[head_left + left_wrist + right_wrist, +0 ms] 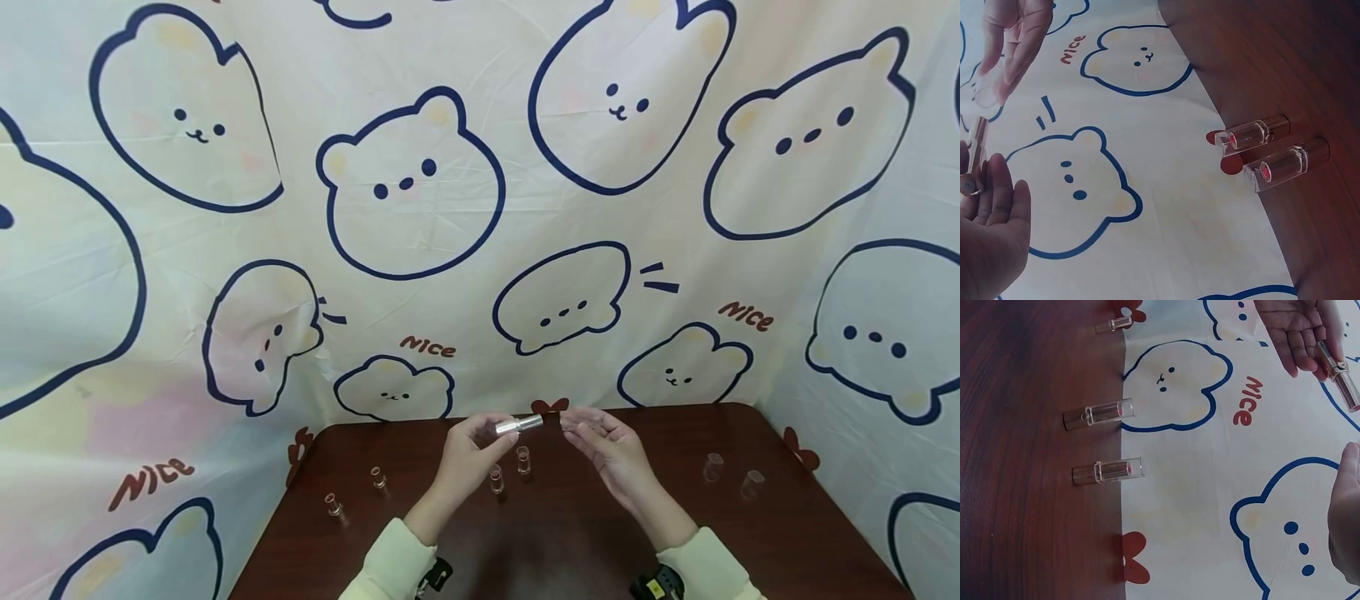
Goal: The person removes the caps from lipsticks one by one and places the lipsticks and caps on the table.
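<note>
My left hand pinches an uncapped lipstick between thumb and fingers, its tip pointing right. In the right wrist view the lipstick shows a shiny base and a reddish tip. Facing it, my right hand pinches a clear lipstick cap; a small gap parts cap and lipstick. The left wrist view also shows the transparent cap in the right hand's fingers. Below the hands, two capped lipsticks stand upright on the table.
On the dark wooden table, two uncapped lipsticks stand at the left. Two loose clear caps stand at the right. A cloth printed with cartoon bears hangs behind and beside the table.
</note>
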Demonstrator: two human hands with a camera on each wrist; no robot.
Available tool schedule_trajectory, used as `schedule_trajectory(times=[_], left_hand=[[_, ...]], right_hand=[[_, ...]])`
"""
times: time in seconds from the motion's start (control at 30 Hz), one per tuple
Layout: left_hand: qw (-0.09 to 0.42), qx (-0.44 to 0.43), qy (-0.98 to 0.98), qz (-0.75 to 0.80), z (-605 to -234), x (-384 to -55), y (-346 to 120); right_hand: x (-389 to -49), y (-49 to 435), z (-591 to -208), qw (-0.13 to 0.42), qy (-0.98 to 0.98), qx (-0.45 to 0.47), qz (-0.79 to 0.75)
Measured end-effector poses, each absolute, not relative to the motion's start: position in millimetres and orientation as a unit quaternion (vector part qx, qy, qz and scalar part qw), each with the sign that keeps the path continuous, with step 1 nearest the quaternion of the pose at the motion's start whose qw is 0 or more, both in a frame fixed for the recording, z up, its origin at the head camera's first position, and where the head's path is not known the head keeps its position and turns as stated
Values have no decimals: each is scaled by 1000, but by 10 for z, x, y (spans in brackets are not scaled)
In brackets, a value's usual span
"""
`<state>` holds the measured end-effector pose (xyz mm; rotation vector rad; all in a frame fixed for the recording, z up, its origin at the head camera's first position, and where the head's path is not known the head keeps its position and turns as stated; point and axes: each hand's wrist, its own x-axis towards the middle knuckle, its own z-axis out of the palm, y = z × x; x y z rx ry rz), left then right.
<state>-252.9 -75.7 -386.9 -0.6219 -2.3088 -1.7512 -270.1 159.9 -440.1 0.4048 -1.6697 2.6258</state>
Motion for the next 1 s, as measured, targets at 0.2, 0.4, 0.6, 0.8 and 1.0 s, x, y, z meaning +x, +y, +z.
schedule_trajectory(times=[0.2, 0.4, 0.6, 0.8, 1.0], left_hand=[[80, -199, -765, -607, -3910, -2543, -788], [84, -196, -762, -612, -3928, -2556, -829], [81, -195, -760, -615, -3948, -2558, -874], [81, -187, -759, -619, -3967, -2566, -912], [78, -184, -757, -622, -4001, -2571, -956]], right_hand=[[-2704, 1620, -4404, 2, -535, 128, 835], [-2715, 1665, -4417, 2, -539, 128, 833], [-2716, 1743, -4469, 4, -545, 122, 830], [-2721, 1829, -4502, 10, -560, 122, 820], [-2708, 1925, -4546, 18, -584, 96, 806]])
